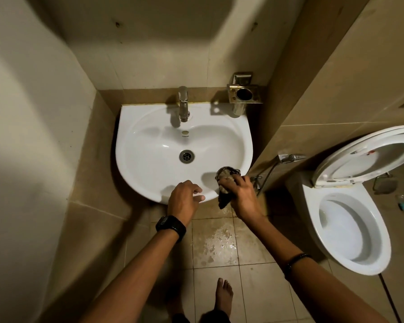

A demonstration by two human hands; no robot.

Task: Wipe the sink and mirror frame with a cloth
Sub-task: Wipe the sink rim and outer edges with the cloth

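A person leans over a white wall-hung sink (126, 127) in a small tiled bathroom, the right hand (239, 194) wrapped tightly round a bunched dark cloth (226, 176) and pressing it to the front right edge of the basin, where rim meets bowl. The wad is gripped in a closed fist with loose ends trailing below the rim, a hold that appears meant to put weight behind the scrubbing rather than spread the fabric flat. The left hand (183, 198), a black watch (170, 226) on its wrist, sits at the front edge of the sink with its fingers loosely bent and nothing in them; it seems to steady the person against the rim, though whether it bears any weight cannot be told. The tap (183, 103) stands at the back edge, centred above the drain (186, 156), and a metal tumbler holder (244, 94) is fixed to the wall above the back right corner. The bowl looks clean and glossy, suggesting the wiping is well on, with the outer rim now in hand. No mirror or frame appears in view, so that half of the job is judged yet to come. A toilet (309, 201) with its lid raised stands to the right, a spray hose (292, 157) hangs between it and the sink, and a wet patch (219, 243) on the floor tiles near a bare foot (224, 297) could make for slippery footing.
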